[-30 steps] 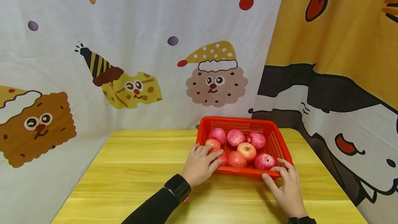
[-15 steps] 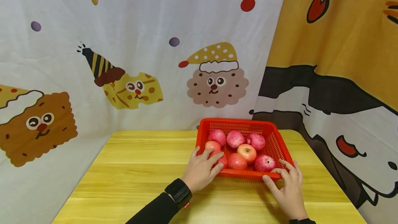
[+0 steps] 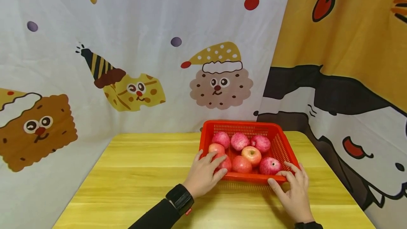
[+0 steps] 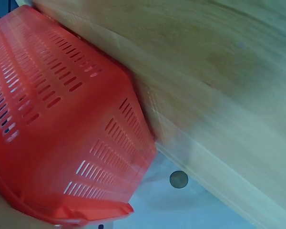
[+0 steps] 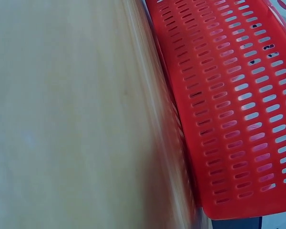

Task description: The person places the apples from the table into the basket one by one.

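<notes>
Basket [image 3: 281, 143] of apples sits on the bench [image 3: 140, 172], left hand [image 3: 203, 174] gripping its near-left corner, right hand [image 3: 294, 192] pinching the near-right rim.

The left hand [image 3: 203, 173] covers the near-left corner of the red basket [image 3: 284, 143] and part of one apple [image 3: 225, 163]; the right hand [image 3: 294, 191] hides the near-right corner; both forearms run off the bottom edge. In the left wrist view the basket [image 4: 62, 124] is cut off at the left and the table [image 4: 219, 71] is blurred; in the right wrist view the basket wall [image 5: 229, 95] leaves the frame and the wood [image 5: 62, 119] smears; neither hand can be made out there.
</notes>
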Demonstrator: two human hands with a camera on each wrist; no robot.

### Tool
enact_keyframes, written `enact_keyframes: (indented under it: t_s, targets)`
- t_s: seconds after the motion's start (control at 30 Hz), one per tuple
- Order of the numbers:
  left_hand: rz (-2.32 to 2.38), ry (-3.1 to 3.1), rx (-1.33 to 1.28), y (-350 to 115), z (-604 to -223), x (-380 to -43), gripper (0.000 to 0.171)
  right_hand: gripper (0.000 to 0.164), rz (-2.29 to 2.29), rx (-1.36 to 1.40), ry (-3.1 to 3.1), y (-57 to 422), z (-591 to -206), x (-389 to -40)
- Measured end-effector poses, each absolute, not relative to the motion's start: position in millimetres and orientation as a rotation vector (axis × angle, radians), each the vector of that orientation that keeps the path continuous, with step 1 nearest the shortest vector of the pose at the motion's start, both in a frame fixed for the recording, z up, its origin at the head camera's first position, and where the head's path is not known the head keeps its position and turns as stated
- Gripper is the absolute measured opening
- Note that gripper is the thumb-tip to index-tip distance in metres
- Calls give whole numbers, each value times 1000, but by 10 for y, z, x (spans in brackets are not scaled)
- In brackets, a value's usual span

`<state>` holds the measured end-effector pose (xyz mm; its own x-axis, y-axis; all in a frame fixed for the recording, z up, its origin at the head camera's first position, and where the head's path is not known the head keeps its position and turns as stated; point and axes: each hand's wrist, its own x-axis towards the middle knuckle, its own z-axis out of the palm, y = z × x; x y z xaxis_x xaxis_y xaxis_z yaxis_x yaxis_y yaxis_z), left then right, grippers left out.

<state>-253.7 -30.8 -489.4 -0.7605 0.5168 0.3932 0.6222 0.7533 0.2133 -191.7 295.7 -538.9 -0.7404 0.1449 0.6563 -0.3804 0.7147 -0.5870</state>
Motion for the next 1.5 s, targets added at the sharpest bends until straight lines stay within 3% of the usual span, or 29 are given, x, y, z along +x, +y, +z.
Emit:
enact_keyframes:
  t_s: [0.23, 0.7, 1.5]
  targets:
    - [-530, -2669, -948, -480, -4913, -2306, 67, 30, 974, 202, -2212, 2944, -5369, -1906]
    - [-453, -2669, -1052, -772, -4880, -1887, 68, 27, 991, 204, -2272, 2953, -5378, -1870]
    - [-670, -2760, -1035, -1118, -4911, -1659, 78, 27, 982, 214, -2276, 2967, -5318, -1851]
